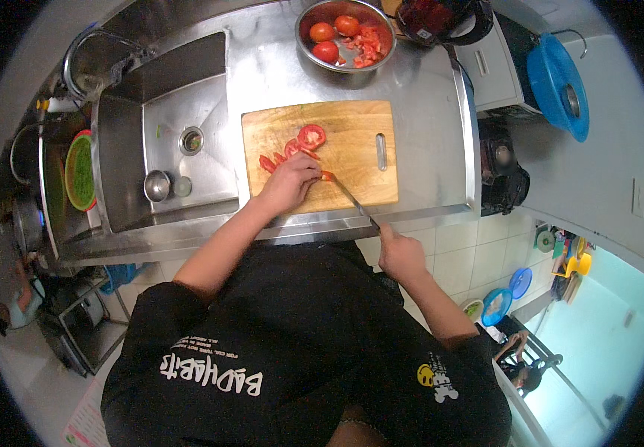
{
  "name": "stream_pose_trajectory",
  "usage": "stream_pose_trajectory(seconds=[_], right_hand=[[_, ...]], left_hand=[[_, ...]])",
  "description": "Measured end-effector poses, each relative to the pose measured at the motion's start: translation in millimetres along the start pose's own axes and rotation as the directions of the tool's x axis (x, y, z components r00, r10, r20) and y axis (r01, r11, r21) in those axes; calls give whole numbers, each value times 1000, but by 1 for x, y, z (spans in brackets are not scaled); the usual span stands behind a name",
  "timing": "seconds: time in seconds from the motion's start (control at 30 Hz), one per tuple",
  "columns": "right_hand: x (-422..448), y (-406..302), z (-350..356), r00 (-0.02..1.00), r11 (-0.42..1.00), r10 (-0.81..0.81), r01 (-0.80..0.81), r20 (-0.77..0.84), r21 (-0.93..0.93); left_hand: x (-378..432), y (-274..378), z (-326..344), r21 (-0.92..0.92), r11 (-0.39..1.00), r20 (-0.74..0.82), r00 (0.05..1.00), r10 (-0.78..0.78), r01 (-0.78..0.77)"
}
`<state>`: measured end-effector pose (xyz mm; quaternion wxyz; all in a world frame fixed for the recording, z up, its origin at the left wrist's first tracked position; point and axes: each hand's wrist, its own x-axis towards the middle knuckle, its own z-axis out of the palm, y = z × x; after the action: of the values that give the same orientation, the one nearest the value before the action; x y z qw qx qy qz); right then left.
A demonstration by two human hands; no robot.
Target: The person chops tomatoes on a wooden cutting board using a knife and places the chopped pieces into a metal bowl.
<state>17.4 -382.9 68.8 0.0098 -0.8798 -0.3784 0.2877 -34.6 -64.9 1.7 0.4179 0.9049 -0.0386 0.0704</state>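
My right hand (401, 254) is closed around the handle of a kitchen knife (354, 202), whose blade reaches up and left over a wooden cutting board (350, 125). At the blade's tip lies a small piece of tomato (327, 176). The fingertips of my left hand (298, 177) are bent beside that piece; whether they grip it cannot be told. Just beyond my left hand lie tomato slices (312, 136) and narrower tomato strips (267, 163). Behind the board, a steel bowl (346, 68) holds several whole tomatoes (326, 51) and a heap of chopped tomato (367, 46).
Left of the board is a steel sink (188, 103) with a small metal bowl (157, 185) in it. An electric kettle (439, 19) stands at the back right. A blue basin (556, 86) is at the far right. Other people are at both edges, away from my hands.
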Motion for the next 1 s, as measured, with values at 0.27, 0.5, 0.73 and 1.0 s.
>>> stream_pose_trajectory(seconds=[0.27,0.5,0.73,1.0], right_hand=[[7,-15,-3,999,999,8,-9,-32,-35],[11,-8,-11,998,997,-52,53,23,-60],[13,-15,-27,996,998,-58,60,63,-29],[13,-33,-39,989,1000,30,-29,146,-11]], left_hand=[[2,-1,1,4,1000,-40,999,21,-21],[1,1,2,7,1000,-34,999,-25,26],[-1,-4,8,-9,994,-46,993,-112,112],[1,-6,9,-4,993,-55,991,-118,118]])
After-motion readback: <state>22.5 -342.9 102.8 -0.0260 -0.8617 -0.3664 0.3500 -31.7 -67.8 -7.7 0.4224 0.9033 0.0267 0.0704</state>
